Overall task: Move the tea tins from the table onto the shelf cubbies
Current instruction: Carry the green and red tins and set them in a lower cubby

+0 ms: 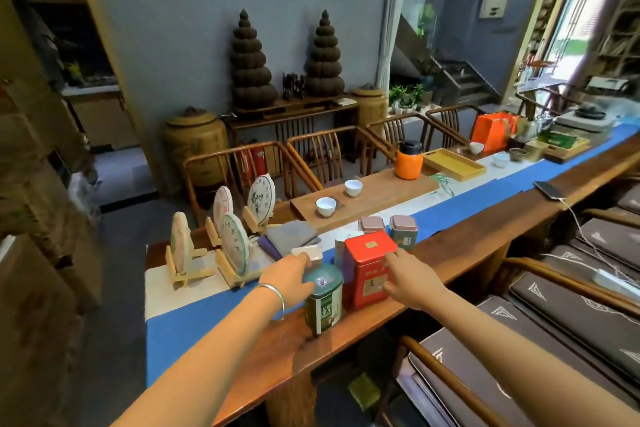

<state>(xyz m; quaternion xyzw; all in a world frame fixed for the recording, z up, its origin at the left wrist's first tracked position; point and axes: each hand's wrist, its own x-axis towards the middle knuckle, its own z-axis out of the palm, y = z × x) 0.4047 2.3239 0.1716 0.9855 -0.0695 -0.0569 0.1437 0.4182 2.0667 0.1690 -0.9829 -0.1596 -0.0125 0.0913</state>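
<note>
Between the right hand's (pixel 410 279) spread fingers sits the red tin (pixel 369 269), grasped; left hand (pixel 289 279) cups the green tin (pixel 323 298).

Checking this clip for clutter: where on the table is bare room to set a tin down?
Free: the blue runner and bare wood left of the green tin, and the wood edge between the small tins and the phone. Crowded: around the red tin, where both hands reach, and the tea cakes.

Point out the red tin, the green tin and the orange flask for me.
red tin (pixel 367 274): head view, on its front face.
green tin (pixel 325 302): head view, on its front label.
orange flask (pixel 409 165): head view, on its body.
</note>
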